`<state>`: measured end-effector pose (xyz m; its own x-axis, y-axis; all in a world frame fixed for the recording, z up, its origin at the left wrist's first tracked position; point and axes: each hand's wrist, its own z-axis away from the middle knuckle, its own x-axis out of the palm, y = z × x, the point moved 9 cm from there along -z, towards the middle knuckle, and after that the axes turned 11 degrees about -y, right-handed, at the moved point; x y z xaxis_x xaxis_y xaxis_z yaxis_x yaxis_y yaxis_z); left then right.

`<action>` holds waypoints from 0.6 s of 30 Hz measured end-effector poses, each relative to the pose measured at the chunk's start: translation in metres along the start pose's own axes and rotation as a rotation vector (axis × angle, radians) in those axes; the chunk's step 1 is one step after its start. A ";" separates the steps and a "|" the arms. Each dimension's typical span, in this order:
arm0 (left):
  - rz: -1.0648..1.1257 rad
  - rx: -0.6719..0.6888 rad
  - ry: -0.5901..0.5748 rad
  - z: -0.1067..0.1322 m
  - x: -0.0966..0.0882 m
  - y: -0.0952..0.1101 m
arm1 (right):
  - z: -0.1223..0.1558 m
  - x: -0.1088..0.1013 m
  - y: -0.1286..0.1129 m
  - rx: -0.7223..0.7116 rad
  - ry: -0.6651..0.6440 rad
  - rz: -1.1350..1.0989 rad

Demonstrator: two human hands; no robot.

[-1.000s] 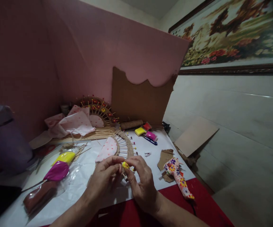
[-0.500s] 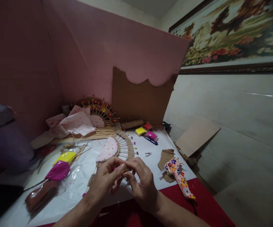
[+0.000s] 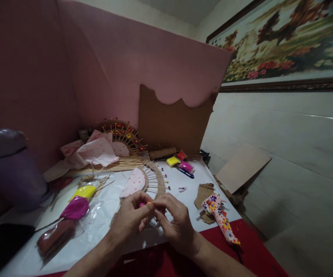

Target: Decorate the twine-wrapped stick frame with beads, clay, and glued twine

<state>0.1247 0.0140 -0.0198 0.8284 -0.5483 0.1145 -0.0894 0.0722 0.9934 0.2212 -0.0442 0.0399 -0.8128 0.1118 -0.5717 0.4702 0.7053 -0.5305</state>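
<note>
My left hand [image 3: 130, 215] is closed, thumb and fingers pinched round a small magenta piece of what looks like clay [image 3: 141, 204]. My right hand [image 3: 173, 221] meets it with bent, pinched fingertips; what lies between them is mostly hidden, though a speck of orange shows. Just behind the hands lies a fan-shaped craft piece [image 3: 161, 181] with a dotted fabric half-circle [image 3: 134, 182], thin stick spokes and a twine-wrapped arc. Small coloured balls tip the sticks along its outer edge. My hands cover its near part.
Left are clay packs in magenta [image 3: 74, 207], yellow [image 3: 85, 191] and brown [image 3: 56, 236], and a lilac container [image 3: 10, 173]. A finished-looking fan [image 3: 120, 148], bamboo sticks [image 3: 105, 164] and twine roll [image 3: 162, 153] lie behind. A flower-patterned glue gun [image 3: 220, 217] rests right, on cardboard scraps [image 3: 203, 194].
The view has shifted slightly. Both hands stay together in nearly the same place, with small finger movements; a speck of orange now shows between the fingertips.
</note>
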 end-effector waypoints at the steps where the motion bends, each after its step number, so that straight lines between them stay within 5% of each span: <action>1: 0.007 -0.010 0.010 0.000 -0.001 -0.001 | 0.000 0.000 0.000 0.002 -0.001 -0.016; 18: 0.039 0.045 -0.063 -0.001 0.003 0.003 | 0.000 -0.005 0.012 0.095 0.042 -0.122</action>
<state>0.1275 0.0140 -0.0162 0.7876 -0.5970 0.1525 -0.1474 0.0577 0.9874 0.2307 -0.0359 0.0360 -0.8784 0.0599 -0.4742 0.3963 0.6460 -0.6524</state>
